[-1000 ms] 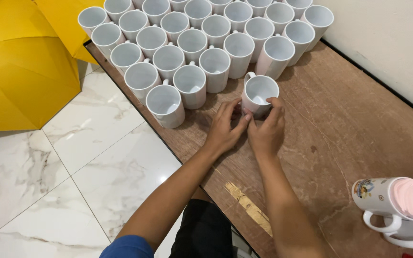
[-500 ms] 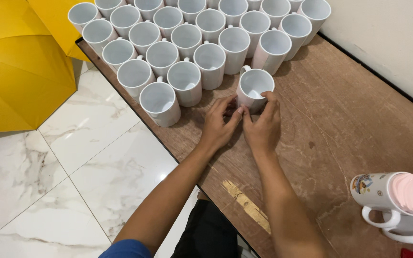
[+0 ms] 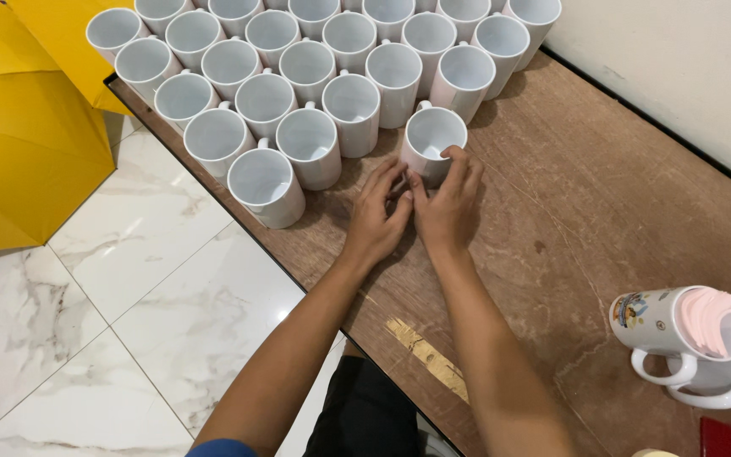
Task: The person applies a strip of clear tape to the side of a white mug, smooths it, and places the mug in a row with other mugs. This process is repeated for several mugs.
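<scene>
Beside packed white mugs (image 3: 308,145), both hands (image 3: 416,207) clasp one mug (image 3: 433,140).

Bare worktop (image 3: 602,195) lies open across the right and middle of the frame, giving the hands free passage up to the wall (image 3: 687,76). In the upper left, packed rows of white mugs (image 3: 298,76) block the way, rims nearly touching. A single white mug (image 3: 433,140) stands just before them. Two printed mugs (image 3: 687,338) lie at the lower right.
</scene>
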